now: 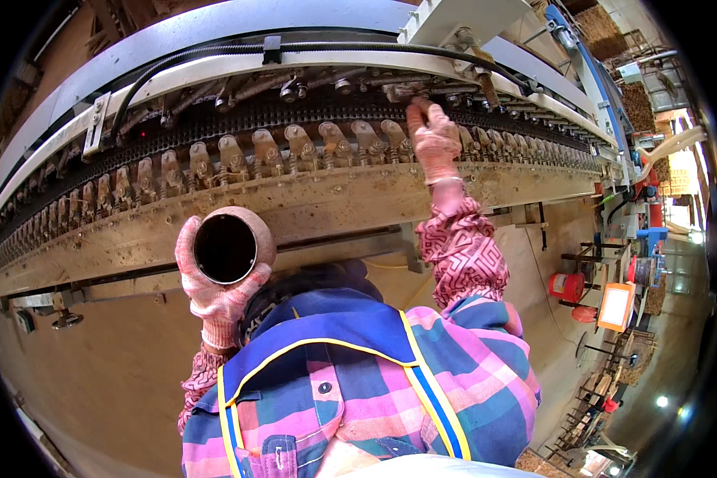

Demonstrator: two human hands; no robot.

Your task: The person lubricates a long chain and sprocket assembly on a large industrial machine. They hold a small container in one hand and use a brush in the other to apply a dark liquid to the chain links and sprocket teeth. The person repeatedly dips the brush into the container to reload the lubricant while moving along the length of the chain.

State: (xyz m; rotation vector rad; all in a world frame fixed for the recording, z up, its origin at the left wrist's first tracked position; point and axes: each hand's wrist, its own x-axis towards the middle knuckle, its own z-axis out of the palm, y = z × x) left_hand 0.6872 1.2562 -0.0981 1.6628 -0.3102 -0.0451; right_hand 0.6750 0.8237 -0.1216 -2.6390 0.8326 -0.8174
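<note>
My left hand (215,296), in a pale pinkish knit glove, is wrapped round a round metal can (266,237) and holds it before the near side of a long machine. The can's mouth tilts toward me; its inside is too dark to make out. Over the machine's chain track (290,116), my right hand (436,147), gloved alike, reaches in with its fingers stretched forward and a little apart. Its fingertips are near the chain and the greasy fittings behind it. Nothing shows between those fingers. Both forearms wear red patterned sleeves.
A row of metal tabs with springs (265,149) runs along the machine's beige rail (326,191). Above the track passes a black corrugated hose (207,49), beside a white bracket (462,20). At the right stand a red bucket (566,287) and an orange-framed panel (616,307).
</note>
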